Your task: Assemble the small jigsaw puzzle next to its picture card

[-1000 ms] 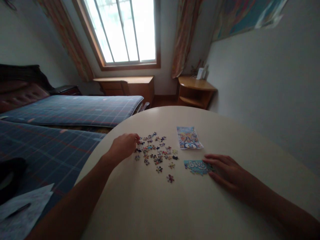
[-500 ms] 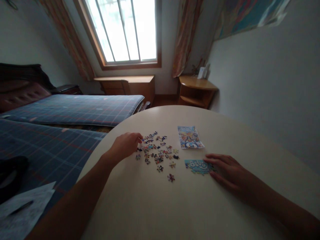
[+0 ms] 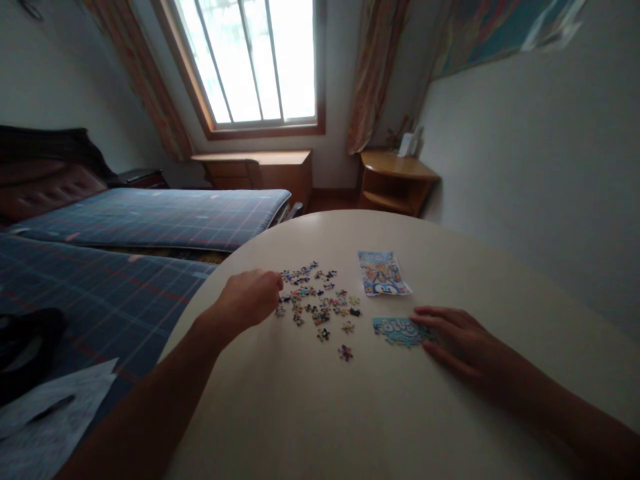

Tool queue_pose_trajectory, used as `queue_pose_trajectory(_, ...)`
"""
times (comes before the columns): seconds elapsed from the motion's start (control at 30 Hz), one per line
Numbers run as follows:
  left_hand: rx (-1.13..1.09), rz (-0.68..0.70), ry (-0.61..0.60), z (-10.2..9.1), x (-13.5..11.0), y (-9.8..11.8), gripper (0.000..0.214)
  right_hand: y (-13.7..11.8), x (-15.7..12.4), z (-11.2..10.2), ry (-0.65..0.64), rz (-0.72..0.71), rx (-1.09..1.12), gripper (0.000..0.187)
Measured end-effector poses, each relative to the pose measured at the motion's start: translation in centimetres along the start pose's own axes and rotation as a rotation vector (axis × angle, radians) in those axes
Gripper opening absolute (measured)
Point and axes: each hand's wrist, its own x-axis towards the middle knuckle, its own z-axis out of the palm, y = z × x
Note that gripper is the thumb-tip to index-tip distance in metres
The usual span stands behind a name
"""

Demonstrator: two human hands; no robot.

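Several small loose puzzle pieces (image 3: 320, 301) lie scattered on a round cream table (image 3: 350, 413). My left hand (image 3: 249, 300) is at the left edge of that scatter, its fingers curled and pinched among the pieces; what they hold is hidden. A joined strip of blue puzzle pieces (image 3: 397, 329) lies to the right. My right hand (image 3: 457, 340) rests flat on the table with its fingertips on the strip's right end. A colourful picture card (image 3: 383, 273) lies just beyond the strip.
Two beds with blue plaid covers (image 3: 150, 220) stand left of the table. A white paper and a dark object (image 3: 45, 407) lie on the near bed. A wooden corner shelf (image 3: 397, 177) and a low cabinet (image 3: 260, 170) stand under the window. A wall is close on the right.
My left hand has drawn slightly back toward me at the edge of the scattered pieces. My right hand has stayed on the blue strip. The view has shifted a little.
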Motion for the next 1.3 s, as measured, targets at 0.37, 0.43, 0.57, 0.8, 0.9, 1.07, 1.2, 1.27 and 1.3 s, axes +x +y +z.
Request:
queue_pose_trajectory(0.37,0.029,0.084,-0.083,-0.2,-0.6,-0.5,0.037,0.0,0.0,0.1,0.023,-0.028,-0.011,0.043)
queue_pose_trajectory(0.43,0.022,0.075,-0.069,-0.1,-0.5,-0.8,0.037,0.0,0.0,0.1,0.020,-0.021,-0.006,0.043)
queue_pose_trajectory(0.57,-0.004,0.047,-0.054,0.2,-0.3,-1.9,0.027,0.0,0.0,0.0,0.007,-0.008,0.002,0.043)
queue_pose_trajectory(0.8,-0.117,0.098,-0.109,0.7,0.1,-2.2,0.025,-0.1,0.1,-0.1,0.008,-0.007,-0.002,0.044)
queue_pose_trajectory(0.9,-0.136,0.121,-0.139,0.9,0.2,-1.9,0.020,-0.1,0.1,-0.1,-0.003,0.001,-0.001,0.045)
queue_pose_trajectory(1.07,-0.119,0.146,-0.140,1.1,0.2,-1.7,0.010,0.2,-0.1,0.2,0.012,-0.001,0.004,0.043)
queue_pose_trajectory(1.2,-0.109,0.169,-0.138,1.1,0.1,-1.7,0.010,0.2,-0.1,0.2,0.010,-0.007,0.010,0.044)
queue_pose_trajectory(1.27,-0.142,0.183,-0.137,1.2,0.1,-1.7,0.014,0.2,-0.1,0.1,0.003,-0.007,0.005,0.045)
queue_pose_trajectory(1.3,-0.166,0.191,-0.145,1.2,0.1,-1.7,0.016,0.2,-0.1,0.1,0.000,-0.010,0.001,0.045)
